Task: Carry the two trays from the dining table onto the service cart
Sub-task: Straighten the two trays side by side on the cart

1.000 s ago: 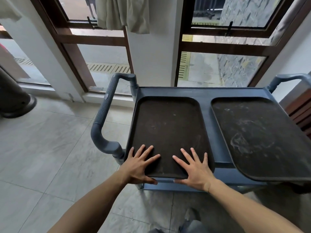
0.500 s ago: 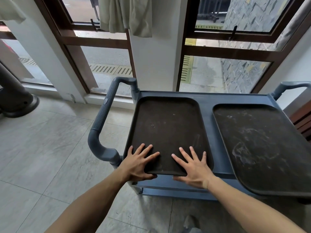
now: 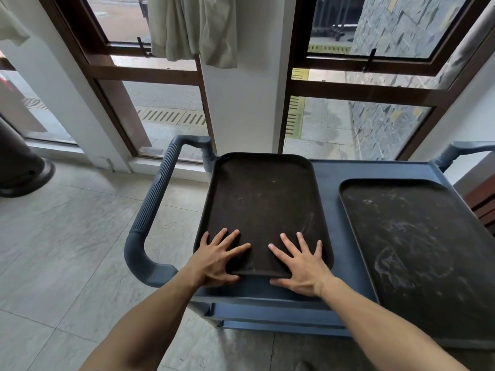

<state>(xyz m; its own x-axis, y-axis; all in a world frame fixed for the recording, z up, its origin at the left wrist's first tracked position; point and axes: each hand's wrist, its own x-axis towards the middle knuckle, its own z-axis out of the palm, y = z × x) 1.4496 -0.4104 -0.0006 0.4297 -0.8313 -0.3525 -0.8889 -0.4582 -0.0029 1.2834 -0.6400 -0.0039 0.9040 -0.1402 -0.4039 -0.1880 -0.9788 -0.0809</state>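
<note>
At frame centre, flat, spread left hand (image 3: 218, 259) and right hand (image 3: 302, 266) are sliding the dark rectangular plastic tray (image 3: 263, 210) deeper onto the blue-grey plastic service cart (image 3: 325, 174), nearly finishing placement.

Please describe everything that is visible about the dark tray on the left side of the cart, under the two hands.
The dark brown rectangular tray has rounded corners and a low raised rim. It looks like matte textured plastic, empty, with faint pale scuffs. It lies flat on the left part of the blue-grey plastic service cart, lengthwise away from the person. The left hand and the right hand rest spread on its near end, thumbs by the near rim.
</note>
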